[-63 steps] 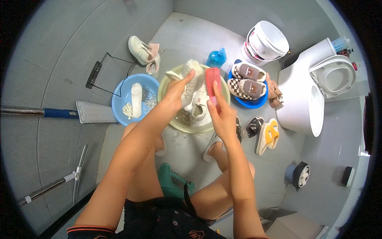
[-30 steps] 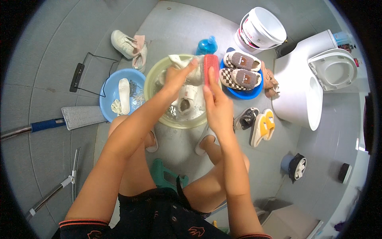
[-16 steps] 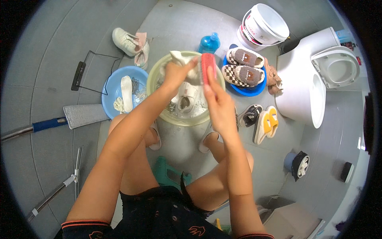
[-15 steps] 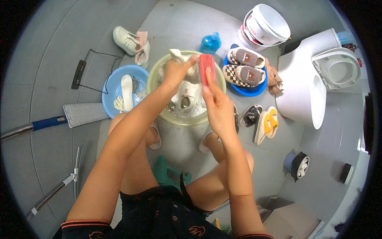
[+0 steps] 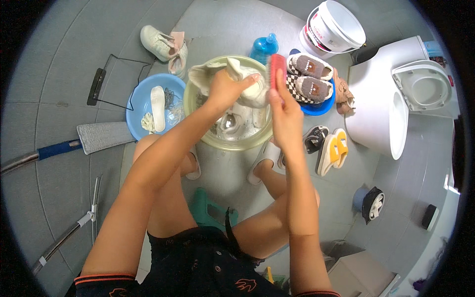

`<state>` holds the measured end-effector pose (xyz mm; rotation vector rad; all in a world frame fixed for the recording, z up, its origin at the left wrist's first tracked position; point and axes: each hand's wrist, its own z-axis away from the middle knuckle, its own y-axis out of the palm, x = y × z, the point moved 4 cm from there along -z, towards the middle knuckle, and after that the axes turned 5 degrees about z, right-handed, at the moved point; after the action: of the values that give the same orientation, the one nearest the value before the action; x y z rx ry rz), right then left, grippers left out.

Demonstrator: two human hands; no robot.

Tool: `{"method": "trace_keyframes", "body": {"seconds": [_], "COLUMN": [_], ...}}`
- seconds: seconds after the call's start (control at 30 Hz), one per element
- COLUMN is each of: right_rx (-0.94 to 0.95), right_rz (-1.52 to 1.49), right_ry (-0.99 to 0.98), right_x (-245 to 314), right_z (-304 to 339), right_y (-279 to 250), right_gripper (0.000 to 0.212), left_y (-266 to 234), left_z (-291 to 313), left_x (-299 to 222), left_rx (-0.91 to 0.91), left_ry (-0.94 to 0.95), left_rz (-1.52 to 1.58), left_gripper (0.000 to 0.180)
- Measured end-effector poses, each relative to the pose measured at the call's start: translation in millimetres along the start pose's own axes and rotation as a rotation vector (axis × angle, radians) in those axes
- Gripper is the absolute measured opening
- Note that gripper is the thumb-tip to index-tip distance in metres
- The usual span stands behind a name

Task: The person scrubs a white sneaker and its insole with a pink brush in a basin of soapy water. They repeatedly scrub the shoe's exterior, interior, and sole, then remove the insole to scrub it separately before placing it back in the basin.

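My left hand (image 5: pixel 223 91) grips a white shoe (image 5: pixel 253 88) above a pale yellow-green basin (image 5: pixel 232 144), its thumb lying along the shoe. In my right hand (image 5: pixel 286 119) is a red scrubbing brush (image 5: pixel 278 72), held upright with its bristles toward the shoe's right end. Whether bristles and shoe touch I cannot tell. Another white shoe (image 5: pixel 230 123) sits in the foamy water of the basin, below my left hand. Part of the basin's inside is hidden by the held shoe and my left hand.
To the left, a blue basin (image 5: pixel 136 111) holds a white insole (image 5: pixel 158 108) and laces. A blue bottle (image 5: pixel 264 48) stands behind the basin. Checkered slippers (image 5: pixel 312 88), yellow slippers (image 5: pixel 332 151), a white bucket (image 5: pixel 321 42) and a toilet (image 5: pixel 381 109) are on the right. A green stool (image 5: pixel 200 210) is below me.
The white shoe has been lifted and turned, showing more of itself above the basin. My right hand has moved right with the brush. The view has shifted slightly.
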<state>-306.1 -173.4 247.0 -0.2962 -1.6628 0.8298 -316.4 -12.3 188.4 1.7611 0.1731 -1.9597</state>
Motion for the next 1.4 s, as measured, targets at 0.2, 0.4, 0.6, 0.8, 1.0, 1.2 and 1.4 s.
{"method": "trace_keyframes", "body": {"seconds": [0.2, 0.4, 0.6, 0.8, 1.0, 1.2, 1.4], "right_rx": [0.033, -0.104, 0.073, -0.021, -0.027, -0.006, -0.110], "right_rz": [0.066, -0.051, -0.037, 0.053, 0.269, 0.322, 0.303], "right_ry": [-0.102, -0.065, 0.062, -0.046, -0.031, -0.202, -0.137], "right_x": [17.3, -12.3, 12.0, 3.5, 16.3, 16.9, 13.9], "right_z": [26.1, -11.7, 16.9, 12.7, 5.7, 30.2, -0.7], "right_y": [14.8, -1.8, 2.3, 10.2, 11.7, 35.7, 20.3], "right_gripper": [0.047, 0.048, 0.047, 0.049, 0.052, 0.055, 0.057], "left_y": [-13.5, 4.8, -9.1, -14.5, -11.4, -6.6, 0.4], "left_z": [-14.8, 1.9, -10.7, -15.1, -11.4, -10.4, -15.8], "left_x": [5.4, -8.0, 3.0, 9.6, 17.7, 29.0, 32.0], "left_rx": [-0.096, -0.004, -0.084, -0.119, -0.138, -0.102, -0.010], "left_ry": [-0.094, -0.054, -0.131, -0.147, -0.319, -0.412, -0.421], "left_rz": [0.021, 0.077, 0.082, 0.090, 0.089, 0.319, 0.442], "left_gripper": [0.032, 0.035, 0.034, 0.034, 0.048, 0.039, 0.043]}}
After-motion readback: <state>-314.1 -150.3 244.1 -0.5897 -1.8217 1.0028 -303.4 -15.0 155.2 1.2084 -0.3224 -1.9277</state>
